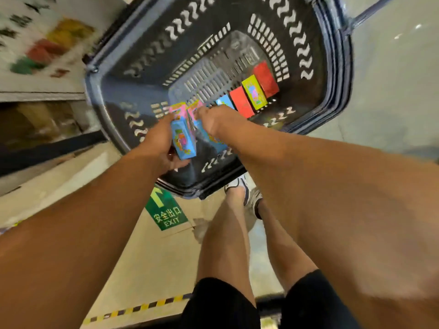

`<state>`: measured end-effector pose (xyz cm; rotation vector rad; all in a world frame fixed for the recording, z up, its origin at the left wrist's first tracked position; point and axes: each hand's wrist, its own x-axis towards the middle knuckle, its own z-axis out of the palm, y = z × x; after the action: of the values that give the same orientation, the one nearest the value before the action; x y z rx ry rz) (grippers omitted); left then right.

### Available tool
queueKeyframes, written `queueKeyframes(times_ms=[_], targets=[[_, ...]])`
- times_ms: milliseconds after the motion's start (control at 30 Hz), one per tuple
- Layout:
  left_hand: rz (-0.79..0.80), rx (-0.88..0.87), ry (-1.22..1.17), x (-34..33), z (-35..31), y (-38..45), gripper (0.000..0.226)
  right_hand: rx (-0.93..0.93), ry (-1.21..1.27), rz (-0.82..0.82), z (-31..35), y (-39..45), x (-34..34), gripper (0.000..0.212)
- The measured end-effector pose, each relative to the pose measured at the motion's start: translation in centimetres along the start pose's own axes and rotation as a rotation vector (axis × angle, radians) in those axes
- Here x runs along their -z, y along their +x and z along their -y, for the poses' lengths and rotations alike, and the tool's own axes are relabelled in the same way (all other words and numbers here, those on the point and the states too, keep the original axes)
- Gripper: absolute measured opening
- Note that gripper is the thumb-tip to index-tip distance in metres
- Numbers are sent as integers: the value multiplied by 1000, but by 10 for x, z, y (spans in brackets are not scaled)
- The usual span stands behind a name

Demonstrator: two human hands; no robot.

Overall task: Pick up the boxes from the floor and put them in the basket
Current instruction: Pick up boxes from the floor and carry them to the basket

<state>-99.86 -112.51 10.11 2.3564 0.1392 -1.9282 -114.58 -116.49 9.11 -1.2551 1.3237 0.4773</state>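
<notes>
Beige floor (142, 257) with a green exit sign (166, 213) fills the lower frame. At centre, left hand (158, 141) grips a blue box (181, 142); right hand (213, 119) clasps another box (210, 138), both inside the dark basket (332, 67), where more boxes (253, 92) line the bottom right.
</notes>
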Motion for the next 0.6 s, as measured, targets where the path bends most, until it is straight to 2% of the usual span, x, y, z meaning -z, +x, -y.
queueKeyframes(times_ms=[233,400,500,600], targets=[[-50,52,121,-35,5,88,41,-62,-15,124,-15,74,-28,47],[-44,38,160,-45,2,126,50,-87,43,127,-30,101,-32,37],[21,10,150,-49,5,129,52,-93,169,119,-33,106,-33,41],[28,35,184,-49,13,128,53,-108,106,57,-32,103,-36,41]])
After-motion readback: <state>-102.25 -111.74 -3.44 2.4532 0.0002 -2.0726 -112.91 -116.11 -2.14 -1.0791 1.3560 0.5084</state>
